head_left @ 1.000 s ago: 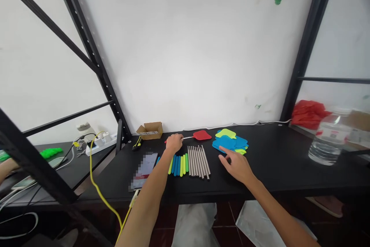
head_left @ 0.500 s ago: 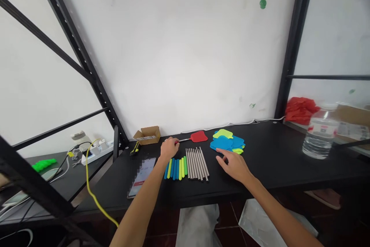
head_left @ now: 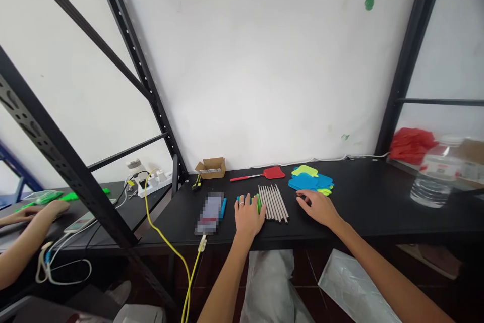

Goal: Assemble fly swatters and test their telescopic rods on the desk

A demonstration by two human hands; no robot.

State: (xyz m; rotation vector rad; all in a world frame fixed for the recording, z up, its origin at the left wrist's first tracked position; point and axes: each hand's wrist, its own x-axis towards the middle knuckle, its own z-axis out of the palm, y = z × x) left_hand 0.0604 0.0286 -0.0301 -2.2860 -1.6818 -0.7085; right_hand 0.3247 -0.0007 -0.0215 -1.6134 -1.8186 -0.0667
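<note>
My left hand lies palm down over a row of coloured plastic handles, fingers stretched out and covering most of them. A single blue handle shows apart from the row, beside the phone. Just right of that hand are several thin metal rods, laid side by side. My right hand rests with thumb and fingers apart, nothing between them. Beyond its fingertips sits a pile of blue and yellow fly swatter heads. A red fly swatter lies whole behind the rods.
Left of the handles is a phone on a yellow cable. Behind stand a small cardboard box and a yellow-black cutter. A large water bottle is at right. Another person's arms are over the left table.
My left hand has let go of the red fly swatter's handle and come down onto the coloured handles. My right hand stays near the swatter heads. The view has turned left.
</note>
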